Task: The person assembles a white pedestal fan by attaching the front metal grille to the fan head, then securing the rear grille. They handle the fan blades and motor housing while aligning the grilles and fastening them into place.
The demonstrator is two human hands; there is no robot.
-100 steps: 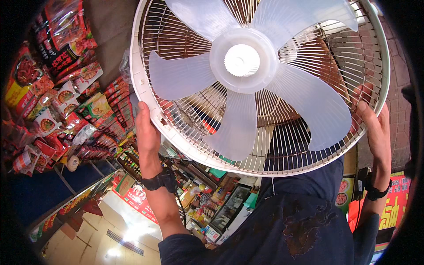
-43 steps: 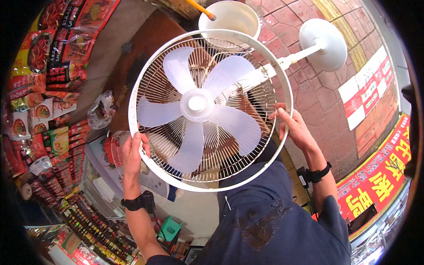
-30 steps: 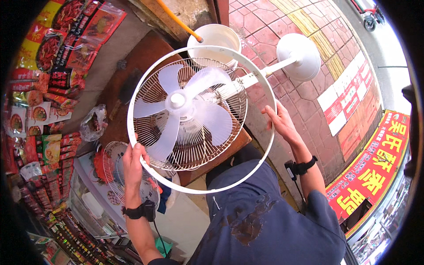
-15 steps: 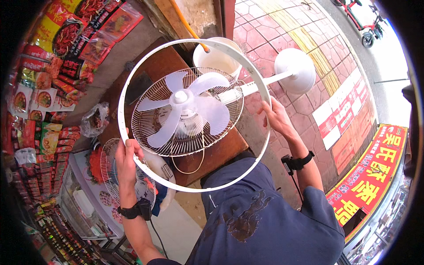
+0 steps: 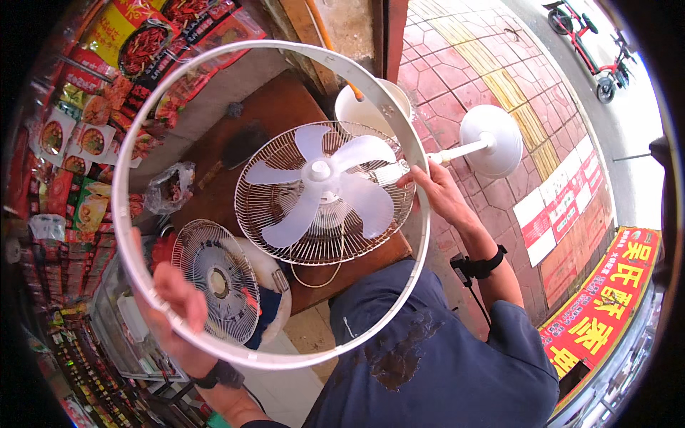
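Both of my hands hold a large white ring [image 5: 280, 361], a fan guard's rim band, up in front of me. My left hand [image 5: 175, 310], blurred, grips its lower left side. On the right side, the fingers of my right hand [image 5: 444, 194] close round the band. Through the ring shows a fan with whitish blades [image 5: 360, 200] in front of its rusty rear wire grille [image 5: 275, 239]. Its pole runs right to a round white base [image 5: 492, 143]; the fan lies tilted. A loose front grille [image 5: 217, 274] with a round hub leans near my left hand.
The fan head is over a brown wooden table [image 5: 285, 100]. A white bucket [image 5: 396, 96] stands behind it. A clear plastic bag [image 5: 170, 189] lies at left, near hanging red food packets [image 5: 93, 135]. A red scooter [image 5: 589, 57] stands far right, and a red sign [image 5: 606, 299] near right.
The ring has come closer and shifted left and down on its left side, with my left hand moving along. My right hand stays on its right side. The view has shifted slightly.
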